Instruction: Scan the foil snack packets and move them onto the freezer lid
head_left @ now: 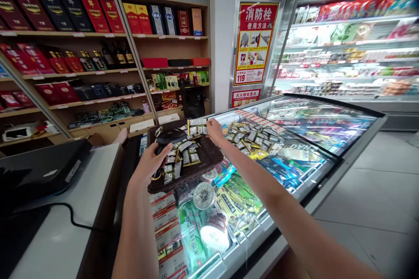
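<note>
My right hand (215, 131) pinches the end of a small gold-and-white snack packet (197, 126) above the far side of a dark brown basket (209, 166). At the basket's left side, my left hand (151, 162) is closed round a black handheld device that looks like a barcode scanner (172, 135). Its broad dark head reaches over the basket, and its handle is mostly hidden by my fingers. Several similar packets (190, 157) lie loose inside the basket. To the right, a heap of the same packets (252, 136) rests on the glass of a chest freezer.
The chest freezer's glass top (294, 178) supports the basket; ice-cream tubs (214, 233) and wrapped ices show beneath it. A white counter (88, 209) with a black machine (42, 168) and cable stands left. Shelves of boxed goods (94, 13) line the back; a refrigerated display (347, 52) stands right.
</note>
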A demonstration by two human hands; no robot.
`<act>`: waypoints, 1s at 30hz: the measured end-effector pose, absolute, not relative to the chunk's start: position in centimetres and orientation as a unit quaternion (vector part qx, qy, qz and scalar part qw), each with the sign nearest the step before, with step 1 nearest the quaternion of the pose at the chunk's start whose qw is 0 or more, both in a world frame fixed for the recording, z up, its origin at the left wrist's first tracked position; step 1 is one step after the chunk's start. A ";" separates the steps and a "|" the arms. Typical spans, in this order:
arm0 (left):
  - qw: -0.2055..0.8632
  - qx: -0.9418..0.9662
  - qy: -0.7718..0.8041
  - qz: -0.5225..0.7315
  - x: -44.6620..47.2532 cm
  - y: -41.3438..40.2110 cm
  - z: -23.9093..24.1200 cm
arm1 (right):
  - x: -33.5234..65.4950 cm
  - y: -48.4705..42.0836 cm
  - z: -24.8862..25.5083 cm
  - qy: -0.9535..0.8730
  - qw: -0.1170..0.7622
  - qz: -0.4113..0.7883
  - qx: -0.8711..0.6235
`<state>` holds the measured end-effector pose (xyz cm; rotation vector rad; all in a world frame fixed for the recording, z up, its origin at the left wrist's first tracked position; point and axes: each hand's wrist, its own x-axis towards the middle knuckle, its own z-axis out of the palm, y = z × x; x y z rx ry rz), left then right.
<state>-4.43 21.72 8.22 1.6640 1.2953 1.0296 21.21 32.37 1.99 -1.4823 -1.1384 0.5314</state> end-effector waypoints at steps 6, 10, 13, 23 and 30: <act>0.429 0.714 0.438 0.337 -1.2 19.4 9.2 | 25.9 23.8 1.9 -0.443 0.600 0.254 -0.617; 0.445 0.755 0.394 0.278 0.5 18.2 9.1 | 26.6 21.2 1.6 -0.433 0.606 0.252 -0.618; 0.450 0.757 0.394 0.262 1.1 18.0 8.7 | 26.5 20.4 1.4 -0.437 0.609 0.224 -0.623; 0.440 0.758 0.412 0.247 2.1 18.0 8.8 | 26.6 19.7 0.6 -0.426 0.628 0.259 -0.598; 0.437 0.746 0.431 0.258 1.6 18.5 8.6 | 29.4 22.3 -0.9 -0.354 0.632 0.238 -0.647</act>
